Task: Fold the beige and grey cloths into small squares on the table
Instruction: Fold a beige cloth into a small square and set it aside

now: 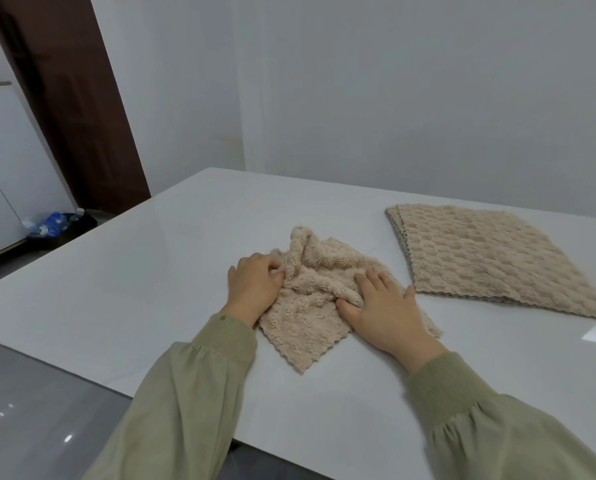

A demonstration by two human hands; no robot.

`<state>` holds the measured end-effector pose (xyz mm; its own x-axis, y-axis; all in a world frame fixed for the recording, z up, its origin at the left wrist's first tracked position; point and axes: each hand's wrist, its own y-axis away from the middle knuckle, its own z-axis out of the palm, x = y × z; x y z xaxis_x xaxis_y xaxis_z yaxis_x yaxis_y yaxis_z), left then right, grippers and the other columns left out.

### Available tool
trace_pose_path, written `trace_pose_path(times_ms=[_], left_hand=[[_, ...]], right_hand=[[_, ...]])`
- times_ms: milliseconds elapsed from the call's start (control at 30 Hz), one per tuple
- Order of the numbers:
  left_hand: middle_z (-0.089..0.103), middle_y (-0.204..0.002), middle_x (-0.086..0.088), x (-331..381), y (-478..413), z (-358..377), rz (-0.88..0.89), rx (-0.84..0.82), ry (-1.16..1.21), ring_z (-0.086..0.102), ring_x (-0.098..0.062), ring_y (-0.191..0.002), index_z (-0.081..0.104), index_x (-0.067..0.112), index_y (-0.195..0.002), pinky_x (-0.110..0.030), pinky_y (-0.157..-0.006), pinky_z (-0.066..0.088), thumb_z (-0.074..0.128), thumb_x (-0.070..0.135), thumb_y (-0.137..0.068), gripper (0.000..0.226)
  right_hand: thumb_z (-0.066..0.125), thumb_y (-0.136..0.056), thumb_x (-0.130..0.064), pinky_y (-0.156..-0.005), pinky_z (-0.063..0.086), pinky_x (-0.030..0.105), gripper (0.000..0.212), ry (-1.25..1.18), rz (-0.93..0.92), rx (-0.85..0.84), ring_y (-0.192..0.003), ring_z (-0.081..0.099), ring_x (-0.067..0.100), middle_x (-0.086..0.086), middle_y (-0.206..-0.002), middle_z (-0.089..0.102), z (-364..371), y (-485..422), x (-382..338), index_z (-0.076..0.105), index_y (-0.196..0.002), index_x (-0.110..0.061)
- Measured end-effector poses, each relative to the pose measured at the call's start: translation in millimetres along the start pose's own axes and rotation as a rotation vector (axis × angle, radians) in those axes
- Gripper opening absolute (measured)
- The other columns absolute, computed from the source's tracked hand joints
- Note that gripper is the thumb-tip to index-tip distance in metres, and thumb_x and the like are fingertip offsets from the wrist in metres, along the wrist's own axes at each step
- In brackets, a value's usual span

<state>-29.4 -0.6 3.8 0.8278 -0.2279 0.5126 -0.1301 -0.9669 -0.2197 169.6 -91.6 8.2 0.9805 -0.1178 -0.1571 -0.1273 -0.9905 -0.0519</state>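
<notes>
A crumpled beige cloth (319, 296) lies on the white desk (151, 289) between two hands: the left hand (255, 287) pinches its bunched edge, the right hand (384, 311) presses flat, fingers spread, on it. A stack of beige cloths (490, 258) lies just right.

table (151, 271) left bare — cloth stack (490, 258) right

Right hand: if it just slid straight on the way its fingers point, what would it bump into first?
The right hand points up and left across the crumpled beige cloth, so it would likely push into the bunched ridge of that cloth first, then perhaps the left hand.
</notes>
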Motion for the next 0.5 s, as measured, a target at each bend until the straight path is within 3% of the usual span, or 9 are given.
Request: trace_pose_path(times_ms=[100,200,333,400,433,500], left_hand=[[0.063,-0.093,0.007,1.1,-0.7,-2.8,-0.058,0.138,0.166,0.056,-0.017,-0.092,0.062,0.025,-0.082,-0.032,-0.084,0.044,0.056,0.010,-0.086,0.017],[0.063,-0.101,0.005,-6.0,-6.6,-6.8,-0.209,0.283,0.205,0.055,-0.016,-0.090,0.069,0.020,-0.085,-0.025,-0.077,0.040,0.048,0.000,-0.086,0.029],[0.054,-0.133,-0.003,-6.3,-10.5,-7.8,-0.068,0.320,0.003,0.040,-0.023,-0.124,0.066,0.015,-0.118,-0.035,-0.101,0.034,0.049,0.012,-0.092,0.031],[0.054,-0.133,-0.005,3.8,-3.3,-11.5,0.077,0.351,0.015,0.039,-0.023,-0.126,0.064,0.013,-0.120,-0.037,-0.107,0.029,0.047,0.014,-0.094,0.031],[0.060,-0.126,-0.004,10.6,2.8,-14.5,0.136,0.311,0.041,0.045,-0.021,-0.119,0.066,0.014,-0.114,-0.036,-0.107,0.032,0.046,0.017,-0.096,0.028],[0.068,-0.100,0.002,26.6,20.2,-16.1,0.185,0.082,0.084,0.057,-0.014,-0.096,0.070,0.019,-0.094,-0.036,-0.099,0.042,0.043,0.028,-0.098,0.028]], right_hand=[[0.025,-0.088,-0.067,-0.115,0.003,0.056,0.074,-0.007,0.011,0.005,-0.146,0.006,0.018,-0.003,-0.160,0.008,0.1,-4.6,0.3,0.017,-0.149,-0.026],[0.023,-0.087,-0.069,-0.115,0.003,0.056,0.076,0.009,0.022,0.002,-0.147,0.005,0.019,-0.002,-0.160,0.005,1.9,-8.3,0.4,0.015,-0.150,-0.026],[0.021,-0.087,-0.068,-0.115,0.002,0.055,0.075,-0.031,0.005,0.053,-0.146,0.006,0.019,-0.001,-0.159,0.009,1.5,-6.5,2.2,0.019,-0.149,-0.025],[0.020,-0.091,-0.062,-0.115,0.004,0.054,0.069,-0.120,0.008,0.171,-0.145,0.013,0.017,-0.001,-0.157,0.020,0.5,-7.5,3.4,0.028,-0.147,-0.023],[0.019,-0.092,-0.058,-0.116,0.005,0.054,0.065,-0.160,0.024,0.227,-0.144,0.018,0.016,-0.001,-0.154,0.028,-0.1,-9.1,4.2,0.033,-0.145,-0.022],[0.015,-0.092,-0.056,-0.115,0.009,0.056,0.063,-0.161,0.052,0.259,-0.137,0.031,0.017,-0.001,-0.145,0.044,0.7,-11.7,5.1,0.046,-0.134,-0.021]])
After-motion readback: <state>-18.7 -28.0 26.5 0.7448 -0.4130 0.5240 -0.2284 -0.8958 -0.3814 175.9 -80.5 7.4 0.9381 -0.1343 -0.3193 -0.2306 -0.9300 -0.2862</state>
